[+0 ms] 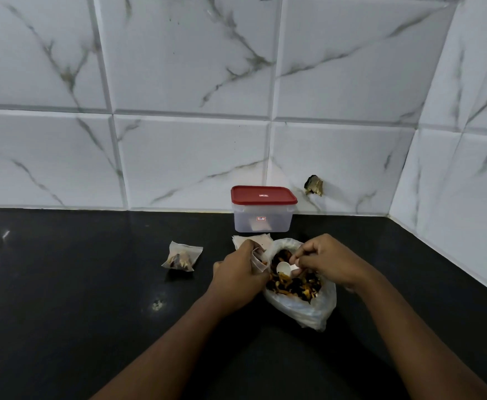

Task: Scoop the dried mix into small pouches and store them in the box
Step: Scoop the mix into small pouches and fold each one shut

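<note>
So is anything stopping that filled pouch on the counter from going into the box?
Yes: the red lid sits closed on the box. Between the filled pouch and the box, only bare counter shows.

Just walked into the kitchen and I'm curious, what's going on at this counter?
A person is filling pouches. The left hand holds a small pouch beside an open plastic bag, while the right hand pinches a white spoon over the dried mix inside it. One filled pouch lies on the counter to the left. The box stands by the wall, its red lid on.
</note>
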{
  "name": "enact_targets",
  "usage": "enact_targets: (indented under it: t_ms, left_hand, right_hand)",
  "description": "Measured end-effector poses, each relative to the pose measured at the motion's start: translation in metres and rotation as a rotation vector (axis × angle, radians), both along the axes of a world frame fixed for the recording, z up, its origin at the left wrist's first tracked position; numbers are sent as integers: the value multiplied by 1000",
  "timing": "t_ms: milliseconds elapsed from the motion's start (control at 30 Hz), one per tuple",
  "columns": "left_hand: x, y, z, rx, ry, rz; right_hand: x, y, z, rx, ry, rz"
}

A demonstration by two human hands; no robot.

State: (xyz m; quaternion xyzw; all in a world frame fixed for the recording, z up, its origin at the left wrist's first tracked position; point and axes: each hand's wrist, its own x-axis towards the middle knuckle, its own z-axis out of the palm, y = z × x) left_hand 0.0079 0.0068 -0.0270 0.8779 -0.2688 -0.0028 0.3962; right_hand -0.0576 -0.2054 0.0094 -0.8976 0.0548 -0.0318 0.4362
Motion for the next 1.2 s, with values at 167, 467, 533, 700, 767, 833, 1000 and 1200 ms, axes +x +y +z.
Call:
enact_targets:
  t_ms: [167,467,533,700,767,833,1000,1200]
  left_hand:
    - [0,0,0,-12,-6,-4]
    - [0,0,0,6,-5,2]
    - [0,0,0,4,-8,7]
    - [0,0,1,4,11,-4]
    - [0,0,1,3,12,-11]
    - [0,0,1,6,10,-11]
    - [0,2,0,-12,-4,-6]
    - [0,1,0,-10,10,-12]
  right_hand:
    - [-1,-2,3,249,36,-118]
    - [5,-13,-4,334,124,-131]
    - [7,-15,-5,415,102,-118]
    - [6,-14,-1,547,2,-9]
    - [3,-8,1,513,-56,45]
    - [1,2,2,386,-103,98]
    - [-1,13,5,150,-178,188]
    - [-6,-8,15,43,-215,145]
